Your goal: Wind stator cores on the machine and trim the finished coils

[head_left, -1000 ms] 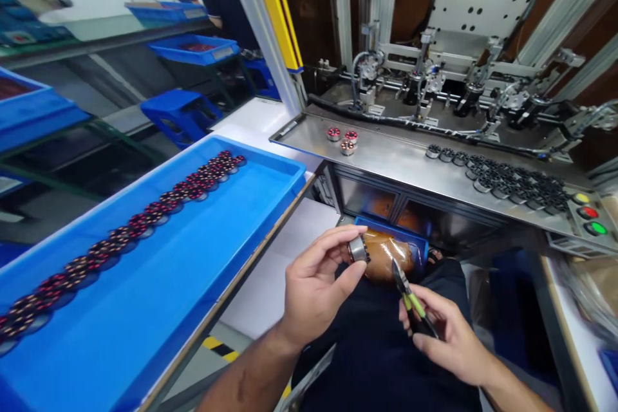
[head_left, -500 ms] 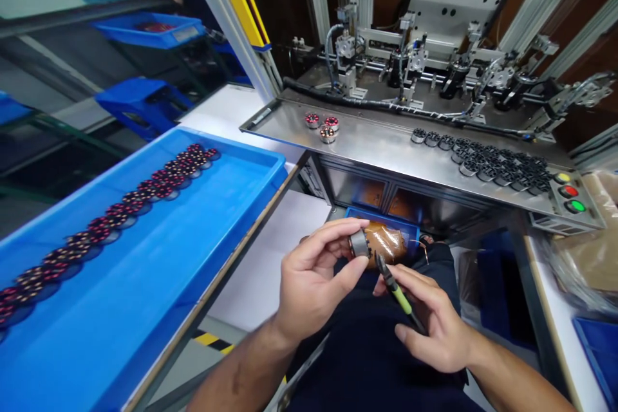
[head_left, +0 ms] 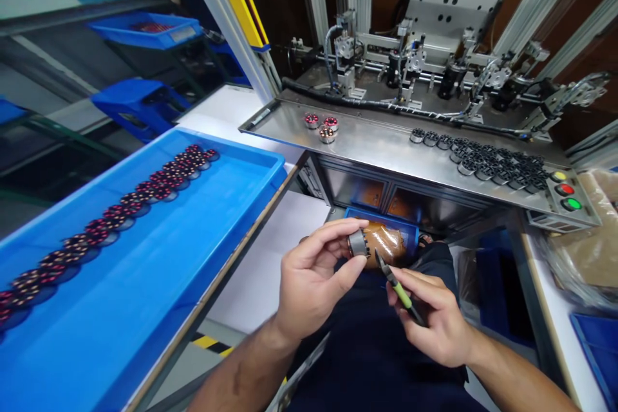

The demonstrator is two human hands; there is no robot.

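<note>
My left hand point(head_left: 313, 277) pinches a small round motor stator point(head_left: 358, 244) between thumb and fingers, held over my lap. My right hand point(head_left: 432, 315) grips small cutting pliers with green handles point(head_left: 396, 283); their tips point up toward the stator, a short gap below and right of it. Behind the stator lies a brown mass of wire scraps in a small blue bin point(head_left: 386, 241).
A large blue tray point(head_left: 145, 270) at left holds a long row of wound stators point(head_left: 120, 212). The steel machine shelf point(head_left: 386, 148) ahead carries three wound stators point(head_left: 321, 127), several dark bare cores point(head_left: 487, 164) and yellow, red and green buttons point(head_left: 564, 190).
The view shifted up and left. My right hand brought the pliers up closer to the stator; my left hand keeps its hold.
</note>
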